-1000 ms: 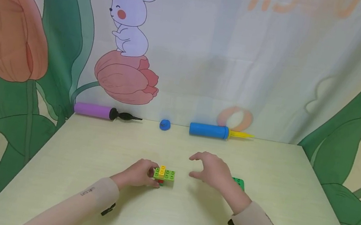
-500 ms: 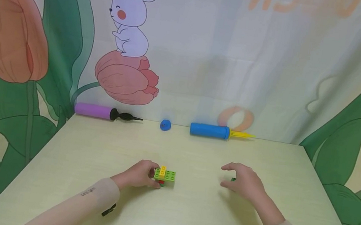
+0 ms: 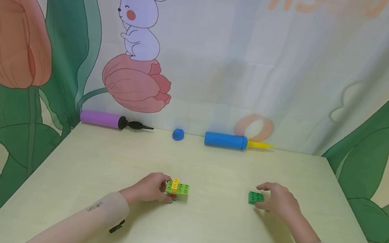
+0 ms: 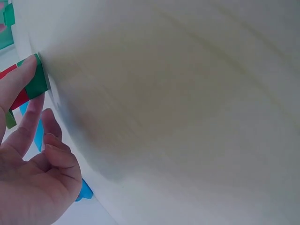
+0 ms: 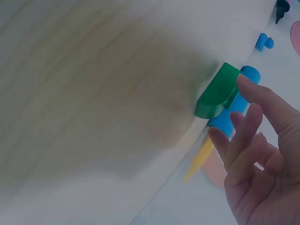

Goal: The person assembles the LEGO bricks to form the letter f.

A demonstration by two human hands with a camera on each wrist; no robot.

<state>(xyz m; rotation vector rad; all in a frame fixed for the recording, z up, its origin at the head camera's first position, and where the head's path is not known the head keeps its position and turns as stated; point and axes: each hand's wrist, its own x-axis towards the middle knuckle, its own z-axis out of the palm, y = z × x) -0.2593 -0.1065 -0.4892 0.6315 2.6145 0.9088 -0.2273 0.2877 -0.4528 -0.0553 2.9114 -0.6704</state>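
Note:
In the head view my left hand [image 3: 149,186] pinches a small stack of toy building bricks between thumb and fingers, low on its left side. The stack has a yellow brick [image 3: 175,185] on a lime-green brick [image 3: 183,189], with a red brick [image 4: 19,100] and a dark green brick [image 4: 37,84] below. My right hand [image 3: 281,201] is at the right end of a separate green brick [image 3: 254,198] on the table. Its thumb and fingers are spread around that end. The thumb tip overlaps the brick in view; whether it touches cannot be told.
Along the table's [image 3: 211,240] back edge lie a purple hand pump [image 3: 100,119] with a black nozzle, a small blue object [image 3: 178,134] and a blue hand pump [image 3: 225,141] with a yellow nozzle. Behind them hangs a printed curtain [image 3: 207,57].
My right hand has moved right, away from the stack and over to the separate green brick, which now shows beyond its fingertips. The left hand stays on the stack.

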